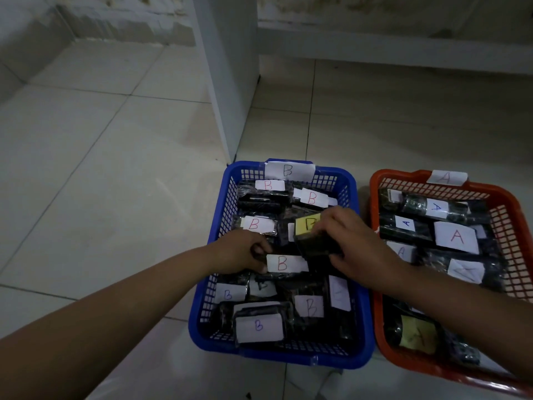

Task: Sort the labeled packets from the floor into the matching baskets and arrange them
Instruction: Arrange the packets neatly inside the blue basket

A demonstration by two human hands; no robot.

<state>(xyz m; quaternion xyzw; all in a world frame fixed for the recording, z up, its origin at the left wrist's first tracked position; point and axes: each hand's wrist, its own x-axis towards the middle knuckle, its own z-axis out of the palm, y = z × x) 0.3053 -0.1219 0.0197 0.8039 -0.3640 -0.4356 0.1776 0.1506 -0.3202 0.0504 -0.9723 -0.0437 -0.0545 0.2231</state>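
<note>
A blue basket [291, 357] tagged B holds several dark packets with white B labels. Over its middle, my right hand [356, 243] grips a dark packet with a yellow B label [307, 226], tilted up. My left hand [245, 251] pinches the left end of a packet with a white label and a red B [285, 263] lying in the basket. To the right stands a red basket [510, 223] tagged A, filled with dark packets labelled A [455, 236]; my right forearm crosses its near part.
A white post [227, 82] stands just behind the blue basket. A low white ledge [403, 47] runs along the back wall. Pale tiled floor [101, 168] spreads to the left of the baskets.
</note>
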